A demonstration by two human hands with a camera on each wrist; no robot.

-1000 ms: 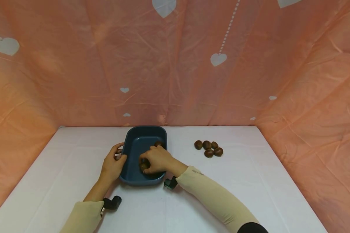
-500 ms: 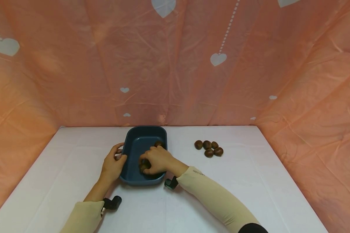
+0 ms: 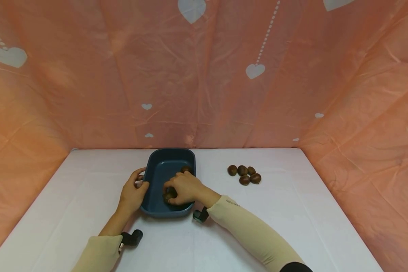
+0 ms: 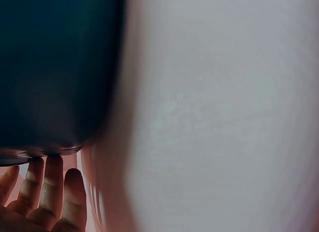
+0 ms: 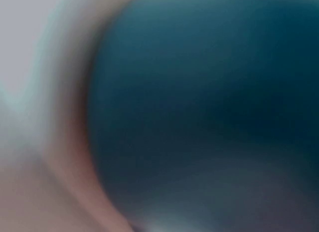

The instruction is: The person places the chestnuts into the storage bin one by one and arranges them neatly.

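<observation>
A dark blue rectangular tub (image 3: pixel 153 196) stands on the table. At its left side is my left hand (image 3: pixel 130 194), fingertips against the outer wall and thumb at the rim. In the left wrist view, the fingers (image 4: pixel 52 192) reach up to the tub's wall (image 4: pixel 50 92). My right hand (image 3: pixel 183 187) is inside the tub, its fingers and thumb curled round brown chestnuts (image 3: pixel 170 194), partly hidden by the hand. Behind that hand another chestnut (image 3: pixel 185 169) lies near the right wall. The right wrist view is a blur filled mostly by the tub (image 5: pixel 199 107).
To the right of the tub, several chestnuts (image 3: pixel 244 180) lie grouped on the white tabletop (image 3: pixel 292 211). An orange cloth with pale hearts (image 3: pixel 221 102) hangs behind the table and along both sides. Black wrist cameras (image 3: pixel 132 238) stick out beside the forearms.
The head view has dipped very slightly, so everything sits a little lower in it. Both hands and the tub keep their places relative to each other.
</observation>
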